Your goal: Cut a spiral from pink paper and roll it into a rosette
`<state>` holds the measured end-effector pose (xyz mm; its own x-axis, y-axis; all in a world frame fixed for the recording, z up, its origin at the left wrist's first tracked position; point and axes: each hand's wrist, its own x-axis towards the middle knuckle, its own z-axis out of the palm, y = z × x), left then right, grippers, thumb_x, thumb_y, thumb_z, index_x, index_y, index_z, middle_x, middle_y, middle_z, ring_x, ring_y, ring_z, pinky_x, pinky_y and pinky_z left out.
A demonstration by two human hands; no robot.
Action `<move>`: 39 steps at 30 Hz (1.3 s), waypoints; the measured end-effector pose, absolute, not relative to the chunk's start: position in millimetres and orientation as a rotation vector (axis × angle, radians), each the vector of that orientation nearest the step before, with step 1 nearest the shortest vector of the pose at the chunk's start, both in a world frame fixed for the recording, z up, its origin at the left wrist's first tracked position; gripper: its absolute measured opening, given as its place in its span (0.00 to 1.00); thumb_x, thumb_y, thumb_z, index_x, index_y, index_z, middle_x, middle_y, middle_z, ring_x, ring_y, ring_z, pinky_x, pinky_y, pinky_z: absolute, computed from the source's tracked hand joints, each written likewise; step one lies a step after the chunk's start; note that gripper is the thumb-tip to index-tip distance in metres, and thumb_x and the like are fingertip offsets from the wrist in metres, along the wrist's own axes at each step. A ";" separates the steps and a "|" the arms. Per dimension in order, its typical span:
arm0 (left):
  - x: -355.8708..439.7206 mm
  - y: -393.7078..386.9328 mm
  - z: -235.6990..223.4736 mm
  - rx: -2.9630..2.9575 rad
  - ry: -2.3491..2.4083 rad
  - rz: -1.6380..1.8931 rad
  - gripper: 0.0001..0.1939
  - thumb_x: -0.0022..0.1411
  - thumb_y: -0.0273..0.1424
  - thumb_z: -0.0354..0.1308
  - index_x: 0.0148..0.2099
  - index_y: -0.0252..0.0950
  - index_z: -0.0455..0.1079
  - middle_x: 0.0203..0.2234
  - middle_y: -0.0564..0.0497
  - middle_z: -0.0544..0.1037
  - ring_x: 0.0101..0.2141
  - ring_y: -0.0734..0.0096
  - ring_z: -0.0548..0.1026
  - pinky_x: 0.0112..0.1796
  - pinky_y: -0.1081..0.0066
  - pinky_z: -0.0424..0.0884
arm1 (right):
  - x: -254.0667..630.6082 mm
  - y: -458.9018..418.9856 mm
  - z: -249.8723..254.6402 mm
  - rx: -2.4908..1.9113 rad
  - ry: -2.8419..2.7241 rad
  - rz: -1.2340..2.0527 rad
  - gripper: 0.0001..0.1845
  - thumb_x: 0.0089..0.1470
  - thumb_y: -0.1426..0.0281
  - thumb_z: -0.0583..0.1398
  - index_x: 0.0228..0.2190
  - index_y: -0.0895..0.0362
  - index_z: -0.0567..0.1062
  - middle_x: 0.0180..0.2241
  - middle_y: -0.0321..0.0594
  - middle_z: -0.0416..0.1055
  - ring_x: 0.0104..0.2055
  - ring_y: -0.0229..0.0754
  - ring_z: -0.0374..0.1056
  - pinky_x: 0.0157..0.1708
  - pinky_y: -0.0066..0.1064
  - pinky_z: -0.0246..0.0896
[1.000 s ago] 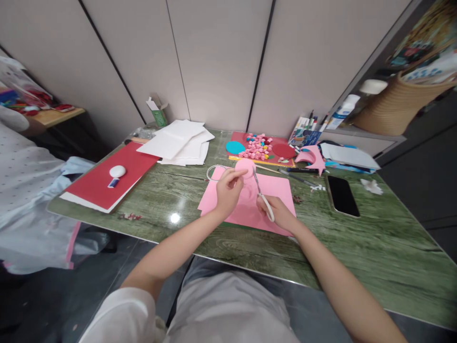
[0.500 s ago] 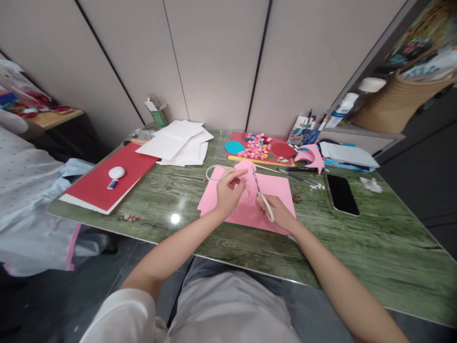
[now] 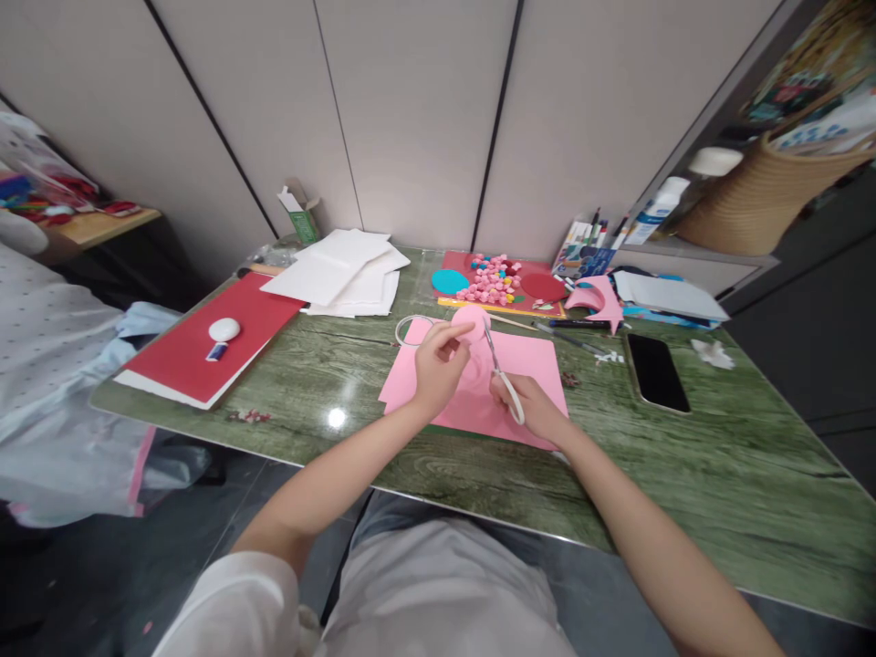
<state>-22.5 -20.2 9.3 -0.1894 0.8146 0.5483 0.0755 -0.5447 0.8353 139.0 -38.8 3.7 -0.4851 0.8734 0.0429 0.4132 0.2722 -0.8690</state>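
Between the fingers and thumb of my left hand point(image 3: 442, 362) is a small rounded piece of pink paper point(image 3: 471, 319), raised above the table. White-handled scissors point(image 3: 507, 394) are gripped in my right hand point(image 3: 532, 406). Their blades point away from me and meet the right edge of the pink piece; how far apart they stand is too small to tell. Beneath both hands lie larger sheets of pink paper point(image 3: 537, 374). A whitish tape-like ring point(image 3: 403, 331) rests just left of my left hand, partly covered.
A phone point(image 3: 657, 372) lies to the right. Pink crumpled bits point(image 3: 489, 283) sit on a red sheet at the back, near a curved pink offcut point(image 3: 595, 299). White papers point(image 3: 335, 265) and a red sheet point(image 3: 178, 351) are on the left. A person's patterned clothing point(image 3: 61, 319) shows at far left.
The pink piece has turned slightly in my left hand, and more of its round outline shows by the blades. Both hands stay in nearly the same place.
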 end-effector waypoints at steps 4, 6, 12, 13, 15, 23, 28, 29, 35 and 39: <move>-23.0 -20.4 9.6 1.513 1.022 1.790 0.11 0.55 0.31 0.53 0.41 0.38 0.70 0.35 0.48 0.70 0.36 0.72 0.68 0.35 0.71 0.65 | 139.7 -38.3 4.0 -1.156 -2.039 1.142 0.21 0.55 0.59 0.46 0.18 0.58 0.61 0.18 0.33 0.59 0.23 0.35 0.54 0.26 0.28 0.50; -23.3 -20.3 9.5 1.505 1.018 1.798 0.10 0.55 0.31 0.53 0.41 0.38 0.70 0.35 0.48 0.70 0.37 0.71 0.68 0.35 0.70 0.65 | 140.2 -38.0 4.5 -1.155 -2.047 1.137 0.20 0.55 0.59 0.46 0.18 0.58 0.61 0.18 0.33 0.59 0.23 0.34 0.54 0.26 0.27 0.50; -22.4 -20.0 9.2 1.481 1.025 1.828 0.12 0.54 0.32 0.55 0.42 0.38 0.70 0.36 0.47 0.70 0.37 0.71 0.68 0.35 0.71 0.66 | 140.4 -38.0 4.3 -1.146 -2.050 1.140 0.19 0.55 0.61 0.47 0.18 0.57 0.60 0.18 0.32 0.59 0.23 0.34 0.54 0.26 0.27 0.49; -22.2 -20.0 9.2 1.484 1.030 1.835 0.12 0.54 0.32 0.55 0.42 0.38 0.70 0.36 0.47 0.70 0.37 0.71 0.68 0.34 0.71 0.66 | 140.2 -38.0 3.9 -1.141 -2.049 1.144 0.19 0.55 0.61 0.47 0.18 0.57 0.60 0.18 0.32 0.59 0.23 0.34 0.54 0.26 0.27 0.49; -22.0 -19.9 9.3 1.493 1.038 1.847 0.12 0.54 0.33 0.55 0.42 0.38 0.70 0.35 0.48 0.70 0.36 0.72 0.68 0.34 0.72 0.65 | 140.2 -37.8 2.9 -1.133 -2.047 1.147 0.19 0.55 0.61 0.47 0.18 0.57 0.60 0.18 0.32 0.59 0.23 0.34 0.54 0.26 0.27 0.49; -23.9 -20.3 9.3 1.567 1.052 1.800 0.11 0.53 0.33 0.56 0.41 0.39 0.71 0.31 0.49 0.70 0.31 0.74 0.66 0.30 0.72 0.63 | 142.5 -37.2 0.6 -1.109 -2.033 1.148 0.20 0.54 0.59 0.47 0.18 0.57 0.59 0.19 0.33 0.59 0.23 0.34 0.54 0.25 0.27 0.50; -23.9 -20.4 9.2 1.568 1.046 1.797 0.11 0.54 0.33 0.55 0.41 0.40 0.70 0.31 0.49 0.70 0.31 0.73 0.66 0.30 0.72 0.63 | 141.5 -37.5 0.8 -1.108 -2.028 1.139 0.19 0.55 0.59 0.47 0.18 0.57 0.60 0.19 0.34 0.59 0.23 0.35 0.54 0.25 0.28 0.50; -23.9 -20.5 9.3 1.568 1.046 1.799 0.11 0.54 0.34 0.55 0.41 0.40 0.70 0.31 0.49 0.70 0.32 0.73 0.66 0.30 0.72 0.63 | 141.3 -37.6 0.9 -1.108 -2.026 1.140 0.19 0.55 0.60 0.47 0.18 0.57 0.60 0.19 0.34 0.59 0.23 0.35 0.54 0.25 0.28 0.50; -24.4 -21.3 10.3 1.560 1.051 1.791 0.12 0.54 0.33 0.55 0.41 0.39 0.70 0.32 0.48 0.70 0.31 0.74 0.66 0.31 0.72 0.64 | 141.2 -37.5 2.0 -1.114 -2.025 1.157 0.19 0.55 0.60 0.47 0.18 0.57 0.60 0.18 0.33 0.59 0.23 0.34 0.54 0.26 0.28 0.50; -24.3 -20.6 9.9 1.518 1.027 1.820 0.10 0.54 0.32 0.55 0.40 0.38 0.71 0.33 0.48 0.70 0.35 0.71 0.68 0.33 0.70 0.65 | 141.6 -37.6 3.1 -1.114 -2.031 1.163 0.19 0.55 0.61 0.47 0.17 0.57 0.59 0.18 0.33 0.59 0.23 0.34 0.54 0.26 0.28 0.50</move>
<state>-24.3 -20.6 9.9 -0.2093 0.8055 0.5544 0.0582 -0.5556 0.8294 141.6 -37.6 3.1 -0.5104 0.8584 0.0516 0.3898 0.2845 -0.8759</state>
